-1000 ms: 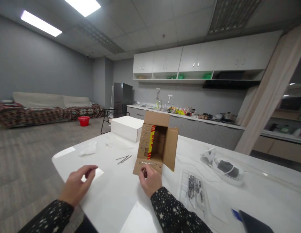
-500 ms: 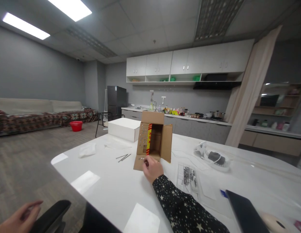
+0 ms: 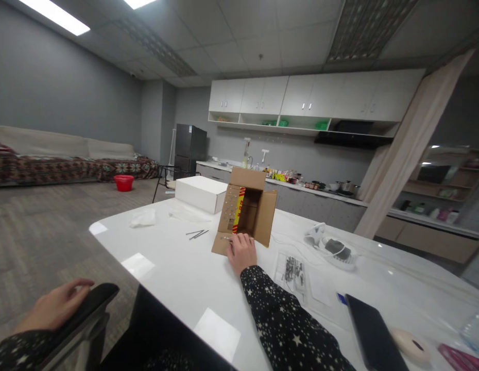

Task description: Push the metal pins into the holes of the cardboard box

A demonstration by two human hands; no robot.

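An open cardboard box (image 3: 250, 212) lies on its side on the white table (image 3: 177, 268), its mouth toward me, a red and yellow strip on one inner flap. My right hand (image 3: 242, 252) rests on the box's lower front flap, fingers curled against it. My left hand (image 3: 54, 307) is off the table at the lower left, fingers loosely spread, lying on a black chair armrest (image 3: 83, 309). A few thin metal rods (image 3: 197, 234) lie left of the box.
A white closed box (image 3: 201, 194) stands behind the cardboard one. A clear bag of small metal parts (image 3: 293, 269), a white device with cable (image 3: 332, 247), a black tablet (image 3: 373, 337) and crumpled plastic (image 3: 143, 218) lie on the table. Kitchen counter at the back.
My left hand left the table and dropped to the chair armrest at the lower left. My right hand stayed at the box's front flap. The view pulled back from the table.
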